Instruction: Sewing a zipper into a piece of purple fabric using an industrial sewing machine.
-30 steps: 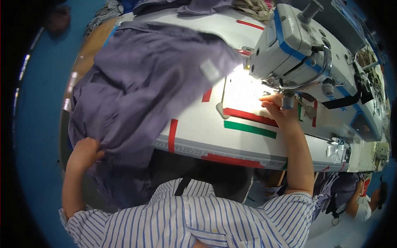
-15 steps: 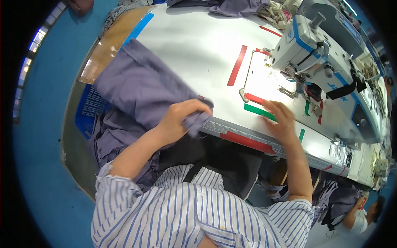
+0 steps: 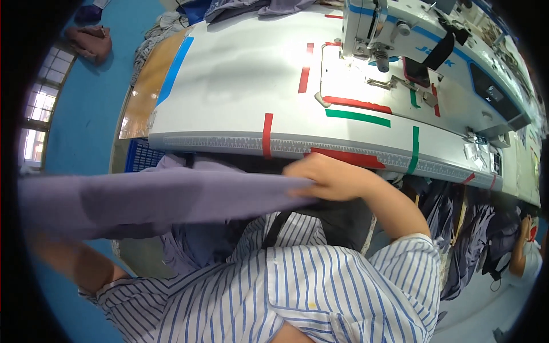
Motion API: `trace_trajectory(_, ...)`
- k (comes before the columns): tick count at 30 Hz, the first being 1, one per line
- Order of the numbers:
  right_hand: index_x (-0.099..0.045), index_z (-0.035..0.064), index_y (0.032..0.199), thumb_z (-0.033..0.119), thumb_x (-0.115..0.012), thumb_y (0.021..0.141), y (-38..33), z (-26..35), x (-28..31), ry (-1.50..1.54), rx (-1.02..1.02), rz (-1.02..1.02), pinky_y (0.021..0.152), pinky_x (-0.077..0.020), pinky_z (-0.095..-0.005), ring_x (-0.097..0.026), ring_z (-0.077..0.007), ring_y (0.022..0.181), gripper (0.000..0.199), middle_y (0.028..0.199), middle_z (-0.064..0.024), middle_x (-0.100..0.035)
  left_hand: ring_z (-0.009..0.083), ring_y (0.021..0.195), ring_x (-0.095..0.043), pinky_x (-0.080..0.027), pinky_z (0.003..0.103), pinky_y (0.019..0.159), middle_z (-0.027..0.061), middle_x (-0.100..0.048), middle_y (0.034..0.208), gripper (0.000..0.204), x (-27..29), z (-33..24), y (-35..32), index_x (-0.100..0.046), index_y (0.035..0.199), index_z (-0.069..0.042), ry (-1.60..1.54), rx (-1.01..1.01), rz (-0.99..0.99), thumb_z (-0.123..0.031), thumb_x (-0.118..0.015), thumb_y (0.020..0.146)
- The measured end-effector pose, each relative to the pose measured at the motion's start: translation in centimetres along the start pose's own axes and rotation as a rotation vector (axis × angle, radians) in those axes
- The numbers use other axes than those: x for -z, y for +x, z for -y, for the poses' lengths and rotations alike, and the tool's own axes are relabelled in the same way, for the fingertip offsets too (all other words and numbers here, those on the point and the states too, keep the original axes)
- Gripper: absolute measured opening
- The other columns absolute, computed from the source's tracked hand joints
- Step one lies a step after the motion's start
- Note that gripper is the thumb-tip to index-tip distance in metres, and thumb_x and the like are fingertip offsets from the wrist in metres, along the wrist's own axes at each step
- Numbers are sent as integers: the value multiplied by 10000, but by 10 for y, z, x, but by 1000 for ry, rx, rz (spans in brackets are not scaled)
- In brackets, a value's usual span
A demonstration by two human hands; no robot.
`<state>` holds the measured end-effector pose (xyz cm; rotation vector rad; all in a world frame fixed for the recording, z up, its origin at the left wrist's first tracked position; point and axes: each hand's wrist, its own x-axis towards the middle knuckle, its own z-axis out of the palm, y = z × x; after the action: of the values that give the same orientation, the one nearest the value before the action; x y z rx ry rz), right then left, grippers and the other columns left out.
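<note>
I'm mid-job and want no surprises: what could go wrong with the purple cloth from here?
The right hand appears to grip the purple cloth only near one end, so that end might slip free. Purple folds sit close to the blue basket beside the table and could snag on it.

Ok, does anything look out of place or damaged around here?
Perhaps two things: a reddish-brown bundle lies on the floor, away from the table, and a dark, phone-like slab lies by the sewing machine, apparently not part of it. The purple cloth in the right hand is blurred, so I can't judge damage.
</note>
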<state>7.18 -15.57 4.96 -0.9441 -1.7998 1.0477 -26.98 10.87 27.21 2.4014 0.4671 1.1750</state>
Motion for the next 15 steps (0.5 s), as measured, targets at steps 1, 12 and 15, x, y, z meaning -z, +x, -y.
trace_trajectory(1,-622,6,879,179,-615,902,-25,22,14,92,-36,83,616,-481,-348,-610,-260,648,174,725,-120,-621,227,842,-661,-507,307,767,116,-687,961,280,13,15,9,-659,1041,-10,65,14,-73,-251,-560,937)
trace_trajectory(12,-654,-57,940,304,-670,877,-30,-24,99,-345,-579,-603,537,-427,-291,-548,-99,582,367,642,-16,-591,296,1161,-567,-439,377,996,188,-562,1294,478,-217,150,55,-501,1326,15,407,193,79,-197,-600,908)
trace_trajectory(15,-648,-27,874,328,-653,872,-31,-69,99,-615,-562,-671,609,-474,-346,-636,-255,640,354,675,-173,-617,164,958,-646,-512,288,841,109,-646,1133,380,-315,67,-15,-549,1287,-68,-196,227,443,-137,-581,914)
